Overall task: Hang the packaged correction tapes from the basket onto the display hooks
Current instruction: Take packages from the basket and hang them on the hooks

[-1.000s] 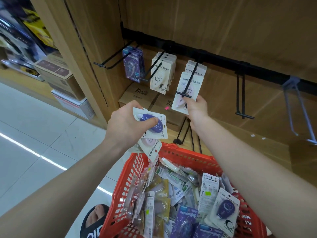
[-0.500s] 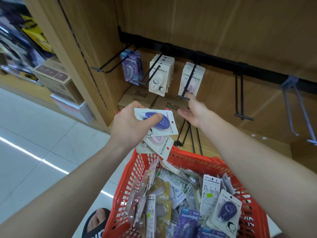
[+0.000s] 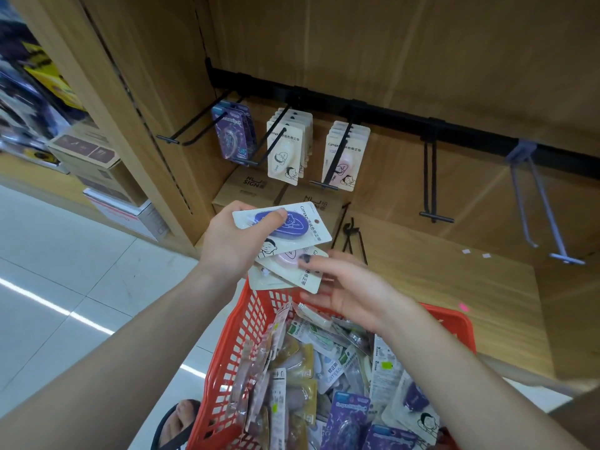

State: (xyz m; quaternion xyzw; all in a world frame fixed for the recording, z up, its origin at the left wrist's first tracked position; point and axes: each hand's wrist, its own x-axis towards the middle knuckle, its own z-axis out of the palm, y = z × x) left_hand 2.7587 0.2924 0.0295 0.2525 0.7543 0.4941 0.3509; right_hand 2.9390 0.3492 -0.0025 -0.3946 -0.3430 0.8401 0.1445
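Observation:
My left hand (image 3: 233,245) grips a small fan of packaged correction tapes above the red basket (image 3: 240,323): a blue one (image 3: 302,222) on top, a pink one (image 3: 292,264) beneath. My right hand (image 3: 350,287) has its thumb on the pink pack and fingers under it, pinching its right end. The basket holds several more packs (image 3: 324,378). On the black rail, three hooks carry stock: purple packs (image 3: 232,131), white packs (image 3: 285,151) and pink packs (image 3: 344,157).
An empty black hook (image 3: 431,190) and a grey hook (image 3: 545,209) hang to the right on the rail. Another empty black hook (image 3: 191,131) juts out at the far left. Cardboard boxes (image 3: 250,190) sit on the wooden shelf below. Loose black hooks (image 3: 350,235) lie there too.
My right hand let go of the pink pack now hanging on the third hook and dropped back to the packs in my left hand, closing on the pink one there.

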